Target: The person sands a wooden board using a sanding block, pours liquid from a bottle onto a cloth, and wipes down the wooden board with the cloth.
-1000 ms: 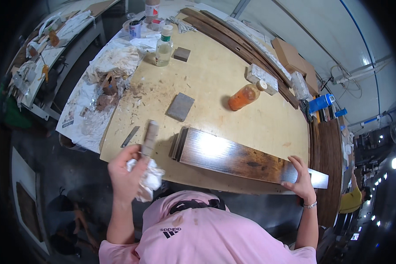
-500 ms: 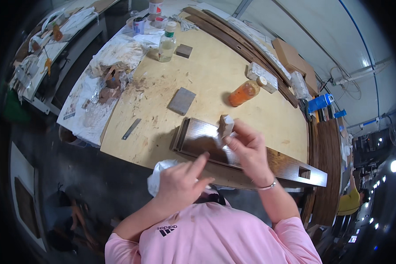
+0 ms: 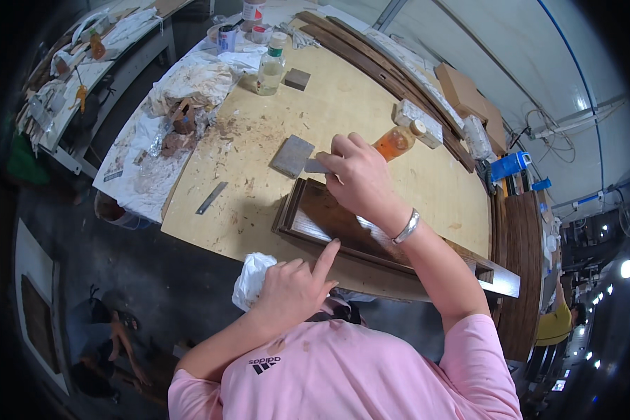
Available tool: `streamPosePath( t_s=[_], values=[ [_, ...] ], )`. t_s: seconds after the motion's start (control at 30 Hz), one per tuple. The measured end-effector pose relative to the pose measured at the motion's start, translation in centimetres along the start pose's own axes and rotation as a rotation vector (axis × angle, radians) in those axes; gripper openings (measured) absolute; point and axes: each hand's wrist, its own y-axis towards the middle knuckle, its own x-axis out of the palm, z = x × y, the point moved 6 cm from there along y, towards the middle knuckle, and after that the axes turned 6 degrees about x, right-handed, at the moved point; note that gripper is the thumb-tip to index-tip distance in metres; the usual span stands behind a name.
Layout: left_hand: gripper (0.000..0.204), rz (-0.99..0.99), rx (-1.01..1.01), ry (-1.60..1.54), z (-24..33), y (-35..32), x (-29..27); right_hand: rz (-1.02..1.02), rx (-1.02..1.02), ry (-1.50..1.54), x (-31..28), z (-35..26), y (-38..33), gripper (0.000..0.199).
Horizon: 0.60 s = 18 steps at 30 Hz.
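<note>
A dark brown, glossy wooden beam (image 3: 331, 211) lies along the table's near edge, with stepped moulding at its left end and a rectangular slot near its right end. My right hand (image 3: 362, 178), with a silver bracelet at the wrist, is raised over it. Its fingers pinch a small grey folded piece of sandpaper (image 3: 317, 166). My left hand (image 3: 294, 290) reaches its index finger to the beam's near edge; the thumb stands apart and the other fingers curl. Beside and partly behind that hand is a crumpled white plastic bag (image 3: 253, 281).
Behind the beam are a grey flat block (image 3: 292, 155), an orange-liquid bottle (image 3: 396, 142) and a wrapped white block (image 3: 418, 122). A metal strip (image 3: 211, 198) lies left. Farther back stand a clear bottle (image 3: 271, 66) and dark block (image 3: 297, 79). Long boards (image 3: 385, 70) line the far edge.
My right hand has moved up and away from the beam's surface, turning so the sandpaper's grey side shows instead of its pale one. My left hand has barely moved.
</note>
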Motion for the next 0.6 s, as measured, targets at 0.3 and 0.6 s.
streamPosePath(
  t_s=[0.3,0.6],
  values=[
    [0.072,0.094,0.026,-0.057,-0.2,-0.1,-0.4,0.010,0.172,0.005,1.3,1.9,0.1,0.027],
    [0.067,0.151,0.055,-0.085,-1.1,0.2,0.2,-0.021,0.507,0.200,2.1,0.5,-2.9,0.015]
  ],
)
